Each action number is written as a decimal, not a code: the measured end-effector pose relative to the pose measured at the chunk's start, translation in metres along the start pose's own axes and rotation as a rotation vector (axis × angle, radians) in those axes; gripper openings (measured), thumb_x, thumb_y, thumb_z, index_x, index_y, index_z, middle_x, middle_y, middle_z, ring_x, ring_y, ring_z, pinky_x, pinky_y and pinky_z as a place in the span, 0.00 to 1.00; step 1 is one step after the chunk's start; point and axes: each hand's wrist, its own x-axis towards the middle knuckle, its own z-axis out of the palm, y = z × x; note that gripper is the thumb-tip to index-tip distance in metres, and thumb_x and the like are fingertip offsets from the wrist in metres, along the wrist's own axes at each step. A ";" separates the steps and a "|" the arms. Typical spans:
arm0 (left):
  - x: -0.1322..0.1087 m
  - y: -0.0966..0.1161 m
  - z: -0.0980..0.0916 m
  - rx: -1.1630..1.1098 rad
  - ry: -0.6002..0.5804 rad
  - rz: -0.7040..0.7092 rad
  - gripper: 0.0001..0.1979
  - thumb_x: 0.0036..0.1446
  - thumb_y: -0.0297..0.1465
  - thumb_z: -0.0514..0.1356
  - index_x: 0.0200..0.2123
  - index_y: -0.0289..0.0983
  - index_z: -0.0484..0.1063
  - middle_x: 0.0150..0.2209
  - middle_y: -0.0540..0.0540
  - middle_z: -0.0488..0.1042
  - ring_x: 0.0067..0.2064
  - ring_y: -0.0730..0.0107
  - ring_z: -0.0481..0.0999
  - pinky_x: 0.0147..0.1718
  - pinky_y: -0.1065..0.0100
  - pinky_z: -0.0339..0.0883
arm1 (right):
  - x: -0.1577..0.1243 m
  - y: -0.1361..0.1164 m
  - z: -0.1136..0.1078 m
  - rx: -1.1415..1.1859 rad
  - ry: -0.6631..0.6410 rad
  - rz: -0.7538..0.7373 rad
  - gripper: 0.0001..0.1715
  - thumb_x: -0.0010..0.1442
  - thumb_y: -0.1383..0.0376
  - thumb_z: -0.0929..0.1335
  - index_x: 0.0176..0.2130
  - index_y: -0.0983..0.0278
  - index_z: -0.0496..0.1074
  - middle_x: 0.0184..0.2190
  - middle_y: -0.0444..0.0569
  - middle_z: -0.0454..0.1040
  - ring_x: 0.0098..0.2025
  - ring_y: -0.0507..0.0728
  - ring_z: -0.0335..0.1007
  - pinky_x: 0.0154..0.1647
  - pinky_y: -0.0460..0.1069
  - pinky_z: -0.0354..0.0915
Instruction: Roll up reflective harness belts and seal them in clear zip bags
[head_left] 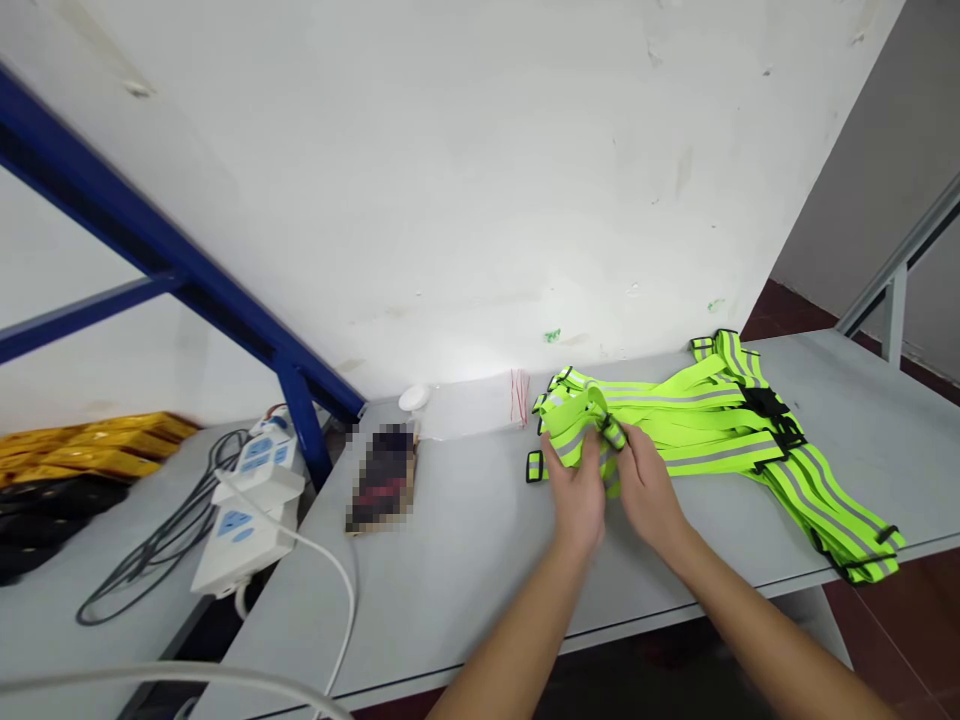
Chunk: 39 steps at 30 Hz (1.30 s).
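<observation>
A: What can you count?

B: 2 bare hands. The left hand [577,495] and right hand [645,485] sit side by side, fingers curled and clamped on 1 folded reflective strap [592,425]. It is held just above the table's far side and touches the left end of 1 pile of reflective straps [720,420]. I cannot tell how many straps the pile holds.

A: Anything else?

B: 2 white power strips [251,490] on the left, with grey and white cables running from them. There is also 1 bundle of thin red ties [520,395], 1 small white round object [414,397] and 1 pixelated dark object [382,475], all near the wall.

A: And the surface and room?

B: A plain grey table [465,570], smooth and matt, pushed against a scuffed white wall [450,180]. A blue metal frame [187,275] slants down on the left. A second grey surface there carries yellow packets [90,445] beside something black. The floor [907,620] is dark red.

A: Materials?

B: The straps are neon yellow-green webbing, flat and limp, each with a grey reflective stripe down the middle and black plastic buckles. The power strips are hard plastic blocks with blue sockets
</observation>
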 end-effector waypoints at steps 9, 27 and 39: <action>-0.004 -0.012 0.002 -0.022 -0.041 -0.145 0.43 0.51 0.39 0.69 0.65 0.47 0.50 0.52 0.43 0.76 0.49 0.62 0.78 0.47 0.63 0.72 | 0.014 -0.009 0.006 0.252 0.079 0.245 0.24 0.57 0.46 0.66 0.40 0.62 0.67 0.36 0.48 0.75 0.38 0.58 0.70 0.39 0.51 0.65; 0.024 0.026 -0.025 0.841 -0.345 1.048 0.16 0.63 0.29 0.53 0.53 0.42 0.69 0.57 0.43 0.70 0.60 0.59 0.65 0.59 0.53 0.60 | 0.051 0.012 -0.034 -0.109 -0.107 -0.143 0.23 0.42 0.48 0.76 0.27 0.62 0.69 0.19 0.38 0.66 0.22 0.49 0.54 0.23 0.45 0.52; 0.030 0.037 -0.024 0.652 -0.490 0.062 0.18 0.59 0.30 0.52 0.47 0.41 0.77 0.49 0.48 0.77 0.54 0.60 0.72 0.55 0.61 0.64 | 0.048 0.028 -0.039 -0.111 -0.120 -0.187 0.29 0.40 0.44 0.76 0.35 0.61 0.72 0.23 0.40 0.68 0.24 0.51 0.57 0.24 0.45 0.55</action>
